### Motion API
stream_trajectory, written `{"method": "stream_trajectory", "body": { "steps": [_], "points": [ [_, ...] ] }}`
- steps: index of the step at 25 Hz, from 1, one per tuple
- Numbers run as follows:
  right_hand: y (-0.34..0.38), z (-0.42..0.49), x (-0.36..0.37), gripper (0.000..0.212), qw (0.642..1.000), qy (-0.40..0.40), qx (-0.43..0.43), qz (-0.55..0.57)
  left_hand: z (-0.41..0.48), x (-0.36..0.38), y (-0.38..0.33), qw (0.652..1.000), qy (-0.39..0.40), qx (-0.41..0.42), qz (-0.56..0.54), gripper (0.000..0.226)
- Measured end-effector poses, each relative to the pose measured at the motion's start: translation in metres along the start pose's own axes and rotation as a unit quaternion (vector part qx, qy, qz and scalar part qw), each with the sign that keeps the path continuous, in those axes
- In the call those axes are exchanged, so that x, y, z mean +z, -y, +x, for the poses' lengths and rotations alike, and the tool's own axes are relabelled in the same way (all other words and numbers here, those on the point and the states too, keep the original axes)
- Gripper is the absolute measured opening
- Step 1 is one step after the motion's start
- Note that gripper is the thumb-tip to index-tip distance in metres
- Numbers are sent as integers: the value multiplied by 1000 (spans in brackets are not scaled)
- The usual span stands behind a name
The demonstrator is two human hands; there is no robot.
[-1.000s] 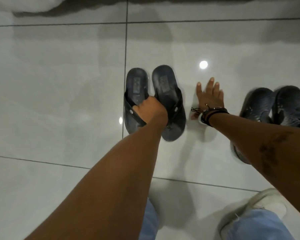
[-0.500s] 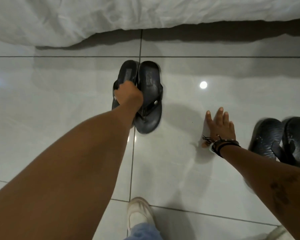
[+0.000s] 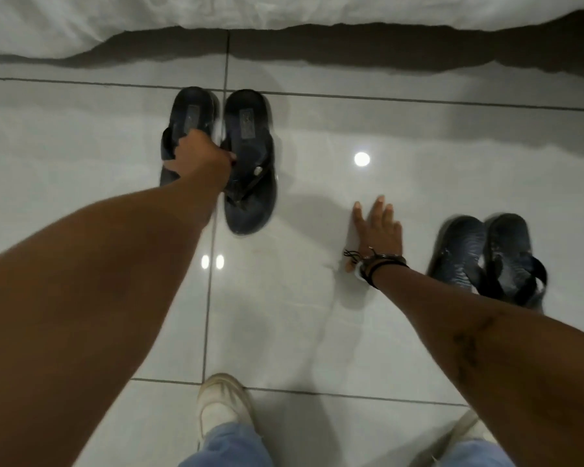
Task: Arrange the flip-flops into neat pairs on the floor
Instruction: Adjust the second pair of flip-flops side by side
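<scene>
Two dark flip-flops lie side by side on the pale tiled floor near the bed's edge: the left one [image 3: 188, 119] and the right one [image 3: 250, 156]. My left hand [image 3: 199, 153] is closed over the straps between them, gripping both. A second dark pair [image 3: 486, 257] lies together at the right, partly behind my right forearm. My right hand [image 3: 380, 230] rests flat on the floor with fingers spread, holding nothing, just left of that second pair.
A white bedsheet [image 3: 284, 8] hangs along the top of the view, with dark shadow beneath it. My two pale shoes [image 3: 221, 406] and blue trouser legs are at the bottom. Glossy tiles [image 3: 81, 146] with ceiling light glare lie around both pairs.
My left hand has pushed the first pair of flip-flops away from me toward the bed. My right hand has stayed flat on the floor. The view has tilted up, showing the bedsheet.
</scene>
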State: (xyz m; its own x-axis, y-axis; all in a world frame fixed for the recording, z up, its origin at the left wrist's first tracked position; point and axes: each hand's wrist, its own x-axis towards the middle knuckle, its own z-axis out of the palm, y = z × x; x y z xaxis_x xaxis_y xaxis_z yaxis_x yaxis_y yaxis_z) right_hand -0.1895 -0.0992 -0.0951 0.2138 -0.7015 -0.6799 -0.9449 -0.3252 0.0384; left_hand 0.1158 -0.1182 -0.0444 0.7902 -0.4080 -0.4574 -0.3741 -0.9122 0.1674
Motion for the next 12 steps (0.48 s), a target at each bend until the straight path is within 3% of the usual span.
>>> {"method": "stream_trajectory", "body": {
  "steps": [3,4,6,8,9,12],
  "points": [
    [-2,0,-15,84,998,33,-17,44,-55,29,-10,980,-72,145,115,66],
    [-11,-3,-18,84,997,33,-11,73,-82,47,-17,966,-52,215,132,73],
    [-47,-17,-20,85,991,-33,41,125,-142,90,-25,933,71,310,166,94],
    [-106,-41,-8,77,971,-149,136,130,-196,132,-29,912,168,317,197,115],
    [-135,-52,-1,73,960,-169,187,125,-215,149,-27,917,187,289,203,122],
    [-191,-73,22,60,946,-80,297,104,-237,172,-20,937,184,218,203,132]
  ]
}}
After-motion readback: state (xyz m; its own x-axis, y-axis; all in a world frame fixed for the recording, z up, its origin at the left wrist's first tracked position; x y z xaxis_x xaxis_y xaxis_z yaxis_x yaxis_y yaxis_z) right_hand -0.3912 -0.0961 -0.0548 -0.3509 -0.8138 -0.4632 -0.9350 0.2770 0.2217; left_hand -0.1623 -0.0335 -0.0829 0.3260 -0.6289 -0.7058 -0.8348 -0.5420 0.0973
